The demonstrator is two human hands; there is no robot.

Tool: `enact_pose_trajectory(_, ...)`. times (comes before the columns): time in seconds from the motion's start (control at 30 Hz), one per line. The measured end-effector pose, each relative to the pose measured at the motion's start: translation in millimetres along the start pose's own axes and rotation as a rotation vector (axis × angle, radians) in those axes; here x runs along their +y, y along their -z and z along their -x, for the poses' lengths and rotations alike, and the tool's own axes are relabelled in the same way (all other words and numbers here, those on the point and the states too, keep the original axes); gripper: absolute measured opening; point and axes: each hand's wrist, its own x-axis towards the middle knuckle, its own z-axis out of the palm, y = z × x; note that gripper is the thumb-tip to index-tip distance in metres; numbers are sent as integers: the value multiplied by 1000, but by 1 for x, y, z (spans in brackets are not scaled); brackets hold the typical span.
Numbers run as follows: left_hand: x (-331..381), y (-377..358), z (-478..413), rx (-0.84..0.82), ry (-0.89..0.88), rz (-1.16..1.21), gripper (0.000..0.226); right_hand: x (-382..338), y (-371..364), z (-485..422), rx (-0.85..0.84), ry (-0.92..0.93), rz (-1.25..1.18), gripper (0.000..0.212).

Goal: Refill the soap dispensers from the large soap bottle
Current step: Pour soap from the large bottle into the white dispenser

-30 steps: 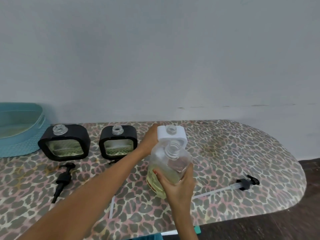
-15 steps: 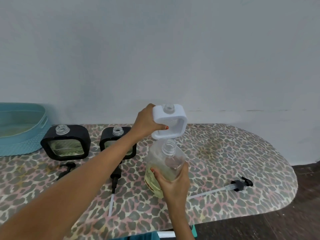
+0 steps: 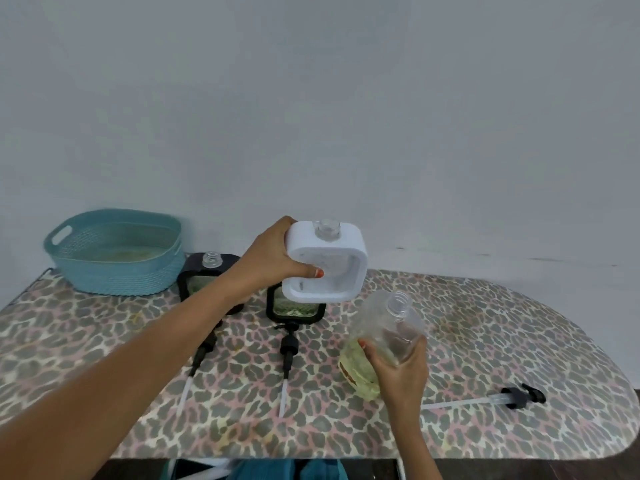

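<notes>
Head view: left hand [image 3: 273, 261] grips the white dispenser [image 3: 329, 271] by its left edge, thumb curled across the front recess, other fingers hidden behind the body. The dispenser is held clear of the table [image 3: 485, 341], roughly upright, with its clear threaded neck open and no pump fitted.

Right hand [image 3: 403, 372] wraps the lower body of the large soap bottle [image 3: 384, 336], fingers curled round it. The bottle is capless, tilted with its neck up and away, just below and to the right of the dispenser, not touching it. Yellowish soap sits low in the bottle; the upper part looks clear.

On the table behind: first black dispenser [image 3: 199, 277], partly hidden by the forearm, and second black dispenser [image 3: 298, 311]. First pump [image 3: 204, 351] and second pump [image 3: 289, 344] lie in front of them; third pump [image 3: 516, 398] lies well apart to the right. Teal basket [image 3: 117, 271] at back left.

Handling, judged:
- White dispenser looks rigid and light, probably near empty. The smooth shell could slip if soapy. An edge grip suits it and leaves the neck free
- Bottle wall looks thin and likely flexes under a squeeze, so hold the flat sides firmly, not hard. Weight sits low with the soap and will shift toward the neck on tipping
- Both necks are narrow, so bring mouth to mouth closely and pour slowly, as thick soap may surge
</notes>
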Motion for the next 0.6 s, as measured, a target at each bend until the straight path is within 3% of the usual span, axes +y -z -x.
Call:
enact_pose_trajectory(0.1, -18, 10, 27, -11, 49, 21, 54, 1, -1, -2, 2, 11, 20, 60)
enact_pose_trajectory(0.33, -62, 20, 76, 14, 71, 164, 60, -2, -2, -2, 34, 80, 67, 50)
enact_pose_trajectory(0.5, -83, 22, 97, 5, 111, 333, 58, -16, -1, 4, -18, 180, 131, 50)
enact_pose_trajectory(0.6, -93, 25, 104, -34, 146, 357, 63, -34, 3, 8, -64, 267, 193, 70)
